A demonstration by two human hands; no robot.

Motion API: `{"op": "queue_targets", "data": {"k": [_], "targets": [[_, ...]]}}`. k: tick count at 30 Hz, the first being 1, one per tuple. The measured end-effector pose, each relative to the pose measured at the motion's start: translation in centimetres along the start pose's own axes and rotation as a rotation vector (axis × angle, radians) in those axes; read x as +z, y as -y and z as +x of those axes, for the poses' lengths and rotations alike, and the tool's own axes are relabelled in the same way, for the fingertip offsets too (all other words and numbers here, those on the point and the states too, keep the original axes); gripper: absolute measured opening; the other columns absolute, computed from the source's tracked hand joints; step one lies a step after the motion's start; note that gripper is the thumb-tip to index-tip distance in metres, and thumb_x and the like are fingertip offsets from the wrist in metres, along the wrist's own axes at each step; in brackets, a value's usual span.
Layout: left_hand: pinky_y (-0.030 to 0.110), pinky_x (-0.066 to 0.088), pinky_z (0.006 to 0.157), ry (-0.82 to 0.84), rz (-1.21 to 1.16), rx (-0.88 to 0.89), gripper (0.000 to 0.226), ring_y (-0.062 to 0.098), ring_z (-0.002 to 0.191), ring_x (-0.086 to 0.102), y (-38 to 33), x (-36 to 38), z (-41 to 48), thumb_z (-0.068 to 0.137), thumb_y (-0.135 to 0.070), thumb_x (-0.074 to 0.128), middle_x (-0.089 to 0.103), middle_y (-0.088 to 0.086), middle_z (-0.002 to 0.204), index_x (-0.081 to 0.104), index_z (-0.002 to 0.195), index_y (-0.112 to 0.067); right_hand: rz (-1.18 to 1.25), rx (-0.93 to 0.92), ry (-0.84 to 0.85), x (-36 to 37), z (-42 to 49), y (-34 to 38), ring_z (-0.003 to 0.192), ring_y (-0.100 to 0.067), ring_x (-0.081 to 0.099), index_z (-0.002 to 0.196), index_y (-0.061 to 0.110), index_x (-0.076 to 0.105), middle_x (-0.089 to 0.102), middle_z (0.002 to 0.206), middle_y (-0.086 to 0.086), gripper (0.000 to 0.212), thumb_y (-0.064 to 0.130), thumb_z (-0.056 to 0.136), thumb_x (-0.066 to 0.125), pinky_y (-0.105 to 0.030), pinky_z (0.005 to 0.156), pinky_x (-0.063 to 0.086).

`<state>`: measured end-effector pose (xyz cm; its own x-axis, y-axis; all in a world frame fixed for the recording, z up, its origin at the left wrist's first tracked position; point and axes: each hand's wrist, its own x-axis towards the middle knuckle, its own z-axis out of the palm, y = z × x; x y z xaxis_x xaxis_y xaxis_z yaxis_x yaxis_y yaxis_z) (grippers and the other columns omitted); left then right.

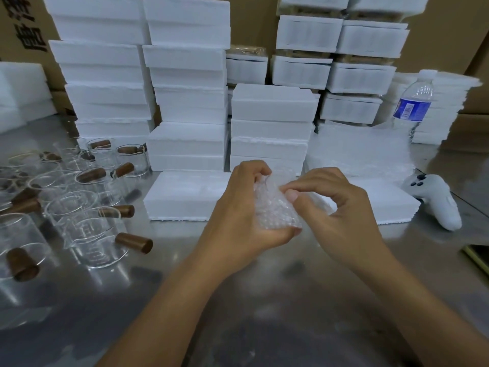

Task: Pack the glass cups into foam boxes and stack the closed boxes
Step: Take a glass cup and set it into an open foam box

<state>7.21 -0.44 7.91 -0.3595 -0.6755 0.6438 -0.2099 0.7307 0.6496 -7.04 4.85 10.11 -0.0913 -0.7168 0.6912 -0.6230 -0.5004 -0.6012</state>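
Observation:
My left hand (243,207) grips a bundle of bubble wrap (276,207) above the steel table; what is inside the wrap is hidden. My right hand (333,200) pinches the wrap's top edge with thumb and forefinger. Behind my hands lies an open foam box half (185,194), and another foam piece (386,205) lies to its right. Several glass cups with brown wooden handles (90,229) stand on the left of the table. Closed foam boxes (270,123) are stacked at the back.
A stack of bubble wrap sheets (360,152) lies behind my right hand. A water bottle (415,104) and a white controller (436,200) are at the right, with a phone (479,255) at the right edge. Cardboard cartons (449,30) form the back wall.

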Motion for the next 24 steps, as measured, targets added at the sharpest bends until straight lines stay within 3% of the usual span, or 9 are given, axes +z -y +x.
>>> {"op": "queue_targets", "data": {"k": [4,8,10,13,15,17,19,21,24], "targets": [[0.005,0.042,0.074,0.012,-0.006,-0.005,0.085,-0.005,0.101,0.051,0.1,0.0,0.0,0.054,-0.043,0.082,0.039,-0.027,0.118,0.022,0.110,-0.065,-0.037,0.002,0.187,0.2,-0.2,-0.3,0.108,0.003,0.042,0.083,0.046,0.060,0.063,0.094,0.021,0.028,0.048,0.092,0.033,-0.018,0.093,0.033],[-0.002,0.036,0.078,0.010,0.021,0.010,0.083,-0.020,0.104,0.042,0.2,0.2,-0.3,0.054,-0.048,0.073,0.038,-0.022,0.115,0.037,0.128,-0.038,-0.186,-0.089,0.264,0.5,-0.4,-0.9,0.108,0.001,0.034,0.074,0.014,0.066,0.050,0.099,0.017,0.077,0.066,0.091,0.011,-0.024,0.094,0.028],[-0.001,0.037,0.078,0.023,0.044,0.014,0.084,-0.020,0.103,0.042,0.3,0.3,-0.4,0.054,-0.045,0.073,0.038,-0.021,0.114,0.041,0.130,-0.030,-0.216,-0.082,0.263,0.6,-0.3,-1.0,0.108,0.000,0.032,0.074,0.010,0.068,0.044,0.101,0.016,0.085,0.069,0.089,0.009,-0.020,0.092,0.026],[0.000,0.039,0.075,0.028,0.054,0.021,0.078,-0.016,0.100,0.046,0.2,0.3,-0.5,0.054,-0.046,0.071,0.039,-0.017,0.114,0.041,0.125,-0.037,-0.224,-0.055,0.255,0.5,-0.4,-1.1,0.109,0.000,0.030,0.072,0.016,0.069,0.040,0.105,0.017,0.084,0.072,0.086,0.008,-0.018,0.091,0.025],[0.000,0.039,0.075,-0.006,0.034,0.021,0.073,-0.015,0.100,0.047,0.1,0.4,-0.4,0.054,-0.043,0.074,0.040,-0.017,0.114,0.040,0.118,-0.044,-0.167,-0.043,0.207,0.5,-0.5,-1.1,0.110,0.001,0.032,0.077,0.026,0.071,0.041,0.106,0.018,0.071,0.068,0.089,0.015,-0.022,0.094,0.027],[-0.001,0.037,0.077,-0.059,-0.001,0.011,0.073,-0.016,0.102,0.046,-0.1,0.4,-0.2,0.053,-0.037,0.080,0.043,-0.015,0.113,0.040,0.113,-0.047,-0.060,-0.038,0.062,0.5,-0.4,-0.7,0.109,-0.002,0.041,0.089,0.041,0.066,0.045,0.104,0.017,0.044,0.054,0.094,0.025,-0.026,0.093,0.034],[-0.001,0.035,0.079,-0.092,-0.036,0.000,0.069,-0.015,0.104,0.046,-0.3,0.2,-0.1,0.053,-0.039,0.081,0.046,-0.014,0.112,0.043,0.111,-0.048,0.074,-0.011,-0.107,0.4,-0.2,-0.4,0.102,-0.003,0.051,0.095,0.042,0.061,0.050,0.103,0.013,0.033,0.044,0.095,0.028,-0.020,0.085,0.042],[-0.001,0.033,0.080,-0.082,-0.074,-0.036,0.056,-0.012,0.105,0.047,-0.5,0.0,-0.1,0.056,-0.048,0.075,0.049,-0.016,0.110,0.047,0.104,-0.052,0.181,0.102,-0.199,0.1,0.2,-0.4,0.096,0.003,0.056,0.096,0.038,0.062,0.059,0.101,0.012,0.034,0.046,0.096,0.028,-0.009,0.079,0.042],[0.001,0.034,0.077,-0.048,-0.104,-0.104,0.043,-0.008,0.101,0.050,-0.6,-0.1,-0.3,0.057,-0.053,0.073,0.050,-0.017,0.106,0.050,0.093,-0.050,0.302,0.409,-0.102,-0.5,0.8,-0.8,0.090,0.004,0.062,0.094,0.040,0.067,0.069,0.094,0.013,0.045,0.059,0.093,0.026,-0.015,0.080,0.044]]}}
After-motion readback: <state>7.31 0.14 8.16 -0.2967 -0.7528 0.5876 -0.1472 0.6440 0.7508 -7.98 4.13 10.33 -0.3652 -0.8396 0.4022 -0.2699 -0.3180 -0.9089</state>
